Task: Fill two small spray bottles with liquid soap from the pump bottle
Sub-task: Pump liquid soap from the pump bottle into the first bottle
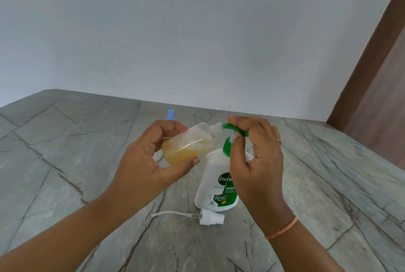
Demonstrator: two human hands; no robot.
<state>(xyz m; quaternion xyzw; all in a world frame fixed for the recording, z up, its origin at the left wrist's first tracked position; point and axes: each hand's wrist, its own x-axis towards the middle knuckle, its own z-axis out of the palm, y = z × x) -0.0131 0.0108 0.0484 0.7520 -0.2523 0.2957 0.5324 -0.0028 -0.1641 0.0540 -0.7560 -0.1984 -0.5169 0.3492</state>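
1. Countertop (pixel 65 151) of grey veined stone, carrying everything.
2. Pump bottle (pixel 215 175), white with green label, standing upright near centre.
3. Right hand (pixel 258 157) reaching over it, fingers curling round the green pump head (pixel 235 130).
4. Left hand (pixel 142 162) wrapping thumb and fingers round a clear spray bottle (pixel 190 144), holding it tilted above the stone, open neck at the spout, amber soap filling roughly half.
5. Spray head (pixel 210 217) with dip tube lying loose just before the pump bottle.
6. Blue object (pixel 170 114) peeking out behind the left hand.

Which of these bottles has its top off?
The small clear bottle of amber liquid, tilted in the left hand, open-necked. The white pump bottle has its green pump on.
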